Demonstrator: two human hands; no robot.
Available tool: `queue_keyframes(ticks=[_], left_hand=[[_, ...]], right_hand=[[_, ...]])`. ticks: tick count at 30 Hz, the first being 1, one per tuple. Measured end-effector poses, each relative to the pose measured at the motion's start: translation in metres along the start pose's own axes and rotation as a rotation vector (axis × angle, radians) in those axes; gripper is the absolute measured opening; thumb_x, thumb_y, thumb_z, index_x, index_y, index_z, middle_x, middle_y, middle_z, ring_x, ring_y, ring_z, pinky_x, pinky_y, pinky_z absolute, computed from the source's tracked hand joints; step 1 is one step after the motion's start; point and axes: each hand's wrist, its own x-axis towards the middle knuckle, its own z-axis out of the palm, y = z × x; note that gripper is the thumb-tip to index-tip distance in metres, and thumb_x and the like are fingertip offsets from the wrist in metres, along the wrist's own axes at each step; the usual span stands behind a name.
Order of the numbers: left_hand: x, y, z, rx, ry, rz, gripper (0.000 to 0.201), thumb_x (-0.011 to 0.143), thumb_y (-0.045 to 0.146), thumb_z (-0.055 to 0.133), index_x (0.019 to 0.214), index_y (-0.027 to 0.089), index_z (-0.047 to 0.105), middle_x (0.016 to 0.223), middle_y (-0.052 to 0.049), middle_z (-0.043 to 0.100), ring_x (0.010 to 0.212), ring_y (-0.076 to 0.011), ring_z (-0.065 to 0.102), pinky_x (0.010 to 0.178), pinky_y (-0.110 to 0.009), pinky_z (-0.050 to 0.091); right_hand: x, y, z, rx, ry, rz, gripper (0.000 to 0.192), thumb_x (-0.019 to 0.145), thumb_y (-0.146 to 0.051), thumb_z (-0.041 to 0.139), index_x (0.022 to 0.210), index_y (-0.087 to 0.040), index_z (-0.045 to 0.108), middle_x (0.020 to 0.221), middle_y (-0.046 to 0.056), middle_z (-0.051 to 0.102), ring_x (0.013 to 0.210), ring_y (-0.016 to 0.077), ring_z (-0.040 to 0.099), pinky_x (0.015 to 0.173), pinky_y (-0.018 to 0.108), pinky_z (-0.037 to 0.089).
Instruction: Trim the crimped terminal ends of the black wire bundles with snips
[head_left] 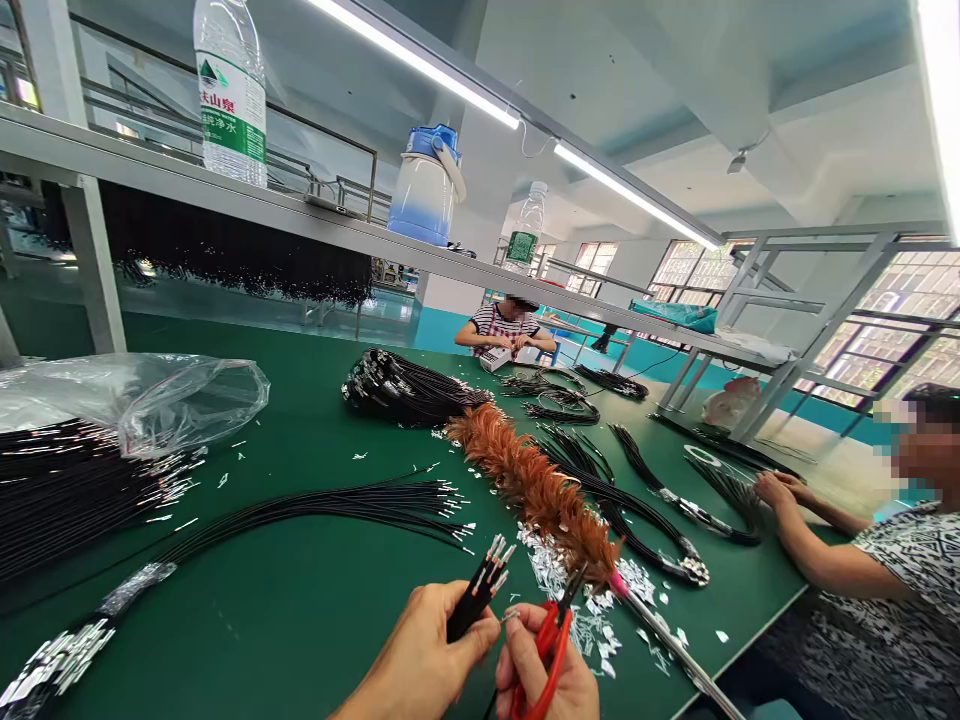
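Bright, even light falls from the ceiling tube lights [525, 120] above me; windows [892, 330] glare white; wide-angle bending stretches the edges; shadows are faint; two faces are blurred.

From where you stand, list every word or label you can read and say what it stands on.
"夫山泉" in white on the red band of the nearest water bottle on the shelf; the first character is cut off.
"然净水", partly cut off, on that label's green band.
The label on the far water bottle is too small to read.
The blue jug shows no text.
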Motion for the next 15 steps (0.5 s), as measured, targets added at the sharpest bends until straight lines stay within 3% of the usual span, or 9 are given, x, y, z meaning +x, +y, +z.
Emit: queue_keyframes(ticks=[8,15], left_hand=[[0.003,0.005,0.001,-0.2,-0.127,-0.044,0.038,0.073,0.052,0.057,0.066,0.015,0.048,0.05,0.003,0.051,0.033,-0.0034,0.033,0.032,-0.016,0.023],[0.001,0.011,-0.01,-0.304,-0.167,-0.093,0.035,0.077,0.047,0.055,0.078,0.013,0.053,0.051,0.002,0.055,0.033,-0.0022,0.031,0.033,-0.016,0.016]], right_hand=[[0.002,-0.001,-0.002,-0.032,-0.027,0.001,0.051,0.048,-0.059,0.075,0.069,-0.016,0.058,0.032,-0.005,0.053,0.022,0.008,0.043,0.026,0.017,0.032],[0.002,0.01,-0.011,-0.16,-0.057,-0.015,0.051,0.054,-0.065,0.068,0.066,-0.016,0.058,0.032,-0.003,0.051,0.024,0.006,0.04,0.03,0.016,0.028]])
